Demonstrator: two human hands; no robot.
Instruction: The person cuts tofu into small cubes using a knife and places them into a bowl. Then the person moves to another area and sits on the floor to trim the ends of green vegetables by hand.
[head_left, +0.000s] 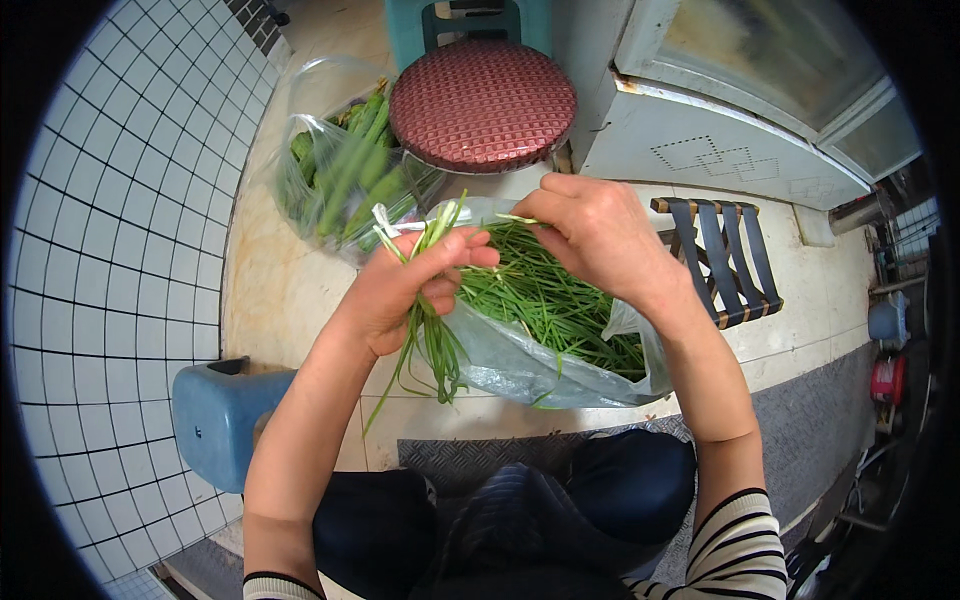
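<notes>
A small bunch of green chives (435, 341) is gripped in my left hand (412, 289), its pale stem ends pointing up and its leaves hanging below the palm. Between the thumb and fingers of my right hand (600, 232) is a thin pale-green strand (517, 219). Below and between both hands lies an open clear plastic bag (495, 367) on the floor, with a heap of loose chives (540, 292) in it.
Behind stand a round red padded stool (484, 105) and a clear bag of long green gourds (360, 165). A folding strap stool (724, 259) is at the right, a blue plastic stool (217, 420) at the left. A white cabinet (720, 142) stands at the upper right.
</notes>
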